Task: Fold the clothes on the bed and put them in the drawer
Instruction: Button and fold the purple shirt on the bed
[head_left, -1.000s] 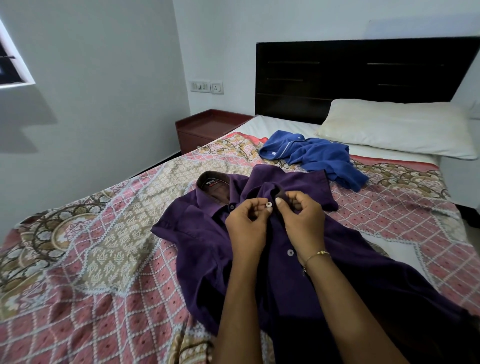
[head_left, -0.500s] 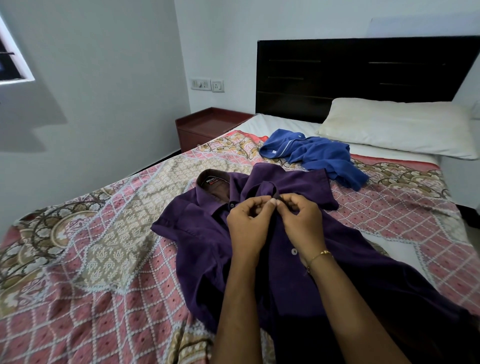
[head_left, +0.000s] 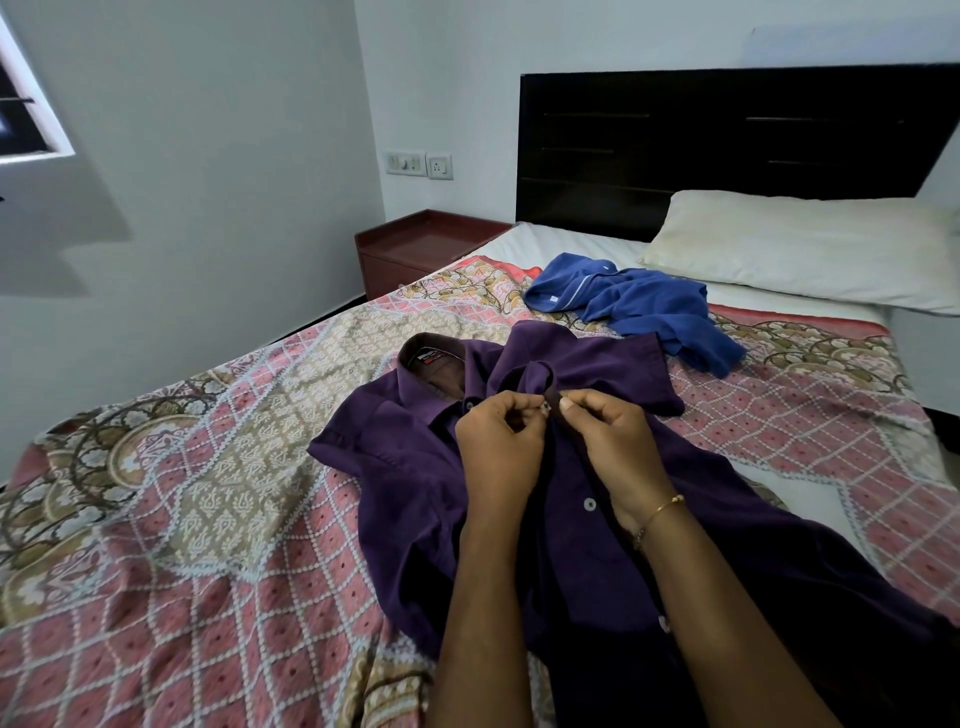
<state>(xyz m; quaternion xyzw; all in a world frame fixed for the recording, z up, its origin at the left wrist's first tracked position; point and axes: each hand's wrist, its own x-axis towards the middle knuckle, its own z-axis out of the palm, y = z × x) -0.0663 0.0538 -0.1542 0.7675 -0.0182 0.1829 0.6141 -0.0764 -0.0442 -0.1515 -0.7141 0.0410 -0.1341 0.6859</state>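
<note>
A dark purple button-up shirt with short sleeves (head_left: 415, 467) lies spread out on the pink and tan patterned bedspread (head_left: 182, 493), near the middle of the bed. Its collar points to the far left. The left hand (head_left: 501, 447) and the right hand (head_left: 608, 441) are close together on the front of the shirt, just below the collar. The left hand's fingers are curled and pinch the cloth by a small white button (head_left: 545, 408). The right hand's fingers are curled too and pinch the other edge of the shirt front, right beside the button. A thin gold bracelet (head_left: 657, 514) sits on the right wrist. Another white button (head_left: 589, 504) shows lower down on the shirt.

Farther away, to the right, a crumpled bright blue shirt (head_left: 639, 312) lies on the bedspread. Behind it a white pillow (head_left: 805, 249) rests against the dark wooden headboard (head_left: 727, 145). A reddish-brown bedside table (head_left: 415, 249) stands at the far left side of the bed.
</note>
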